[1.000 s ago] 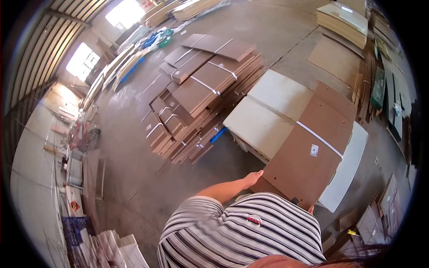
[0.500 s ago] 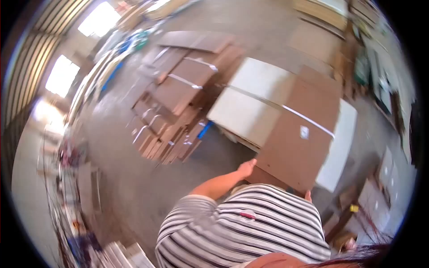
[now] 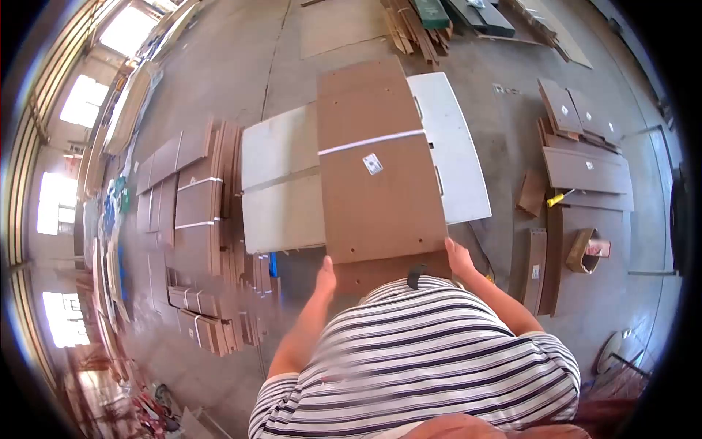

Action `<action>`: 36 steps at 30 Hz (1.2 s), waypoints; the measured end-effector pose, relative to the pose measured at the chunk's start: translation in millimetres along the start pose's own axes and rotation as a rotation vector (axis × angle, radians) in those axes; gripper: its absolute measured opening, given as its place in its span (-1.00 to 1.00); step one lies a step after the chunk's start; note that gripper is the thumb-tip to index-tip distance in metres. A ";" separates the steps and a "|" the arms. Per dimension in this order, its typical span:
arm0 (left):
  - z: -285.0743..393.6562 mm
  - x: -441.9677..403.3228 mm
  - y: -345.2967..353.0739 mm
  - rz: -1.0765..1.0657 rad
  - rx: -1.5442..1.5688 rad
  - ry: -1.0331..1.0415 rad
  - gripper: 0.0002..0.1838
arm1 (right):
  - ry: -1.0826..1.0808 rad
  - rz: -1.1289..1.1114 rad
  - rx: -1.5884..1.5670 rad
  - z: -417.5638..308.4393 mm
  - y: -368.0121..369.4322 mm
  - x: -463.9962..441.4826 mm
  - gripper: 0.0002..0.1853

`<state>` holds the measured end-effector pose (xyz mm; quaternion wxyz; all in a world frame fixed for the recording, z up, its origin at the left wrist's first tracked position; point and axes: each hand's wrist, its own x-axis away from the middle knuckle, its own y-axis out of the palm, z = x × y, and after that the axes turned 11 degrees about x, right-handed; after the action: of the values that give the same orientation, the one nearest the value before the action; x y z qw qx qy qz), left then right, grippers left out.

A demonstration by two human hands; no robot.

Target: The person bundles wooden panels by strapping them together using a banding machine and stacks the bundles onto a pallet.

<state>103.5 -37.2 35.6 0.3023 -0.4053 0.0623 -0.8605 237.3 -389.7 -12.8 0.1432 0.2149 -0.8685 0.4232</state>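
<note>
A strapped bundle of brown boards (image 3: 380, 197) reaches forward from my body, with a white strap across it and a small label on top. My left hand (image 3: 327, 278) grips its near left edge, thumb up and fingers hidden below. On the near right corner, my right hand (image 3: 458, 257) is closed in the same way. Beneath or behind the bundle, a pale-topped stack (image 3: 281, 179) shows on the left and a white panel (image 3: 455, 157) with slots on the right. Whether the bundle rests on them, I cannot tell.
Strapped stacks of brown boards (image 3: 197, 197) stand on the floor to the left. On the right are more brown panels (image 3: 585, 170), a yellow-handled tool (image 3: 560, 197) and an open cardboard box (image 3: 583, 252). Timber and a green item (image 3: 431, 13) lie ahead.
The view has swung round, so the bundle now points nearly straight ahead instead of slanting right. My right hand, mostly hidden before, now shows clearly at the bundle's edge.
</note>
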 end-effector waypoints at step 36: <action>80.5 -283.4 -136.6 0.268 1.040 -0.031 -0.82 | 0.702 -0.060 -1.074 -41.4 13.6 -36.1 -0.59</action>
<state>237.0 246.3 -49.8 0.5712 -0.2031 -0.3253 -0.7257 264.7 -340.1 -12.7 0.5184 -0.0139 -0.8545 -0.0296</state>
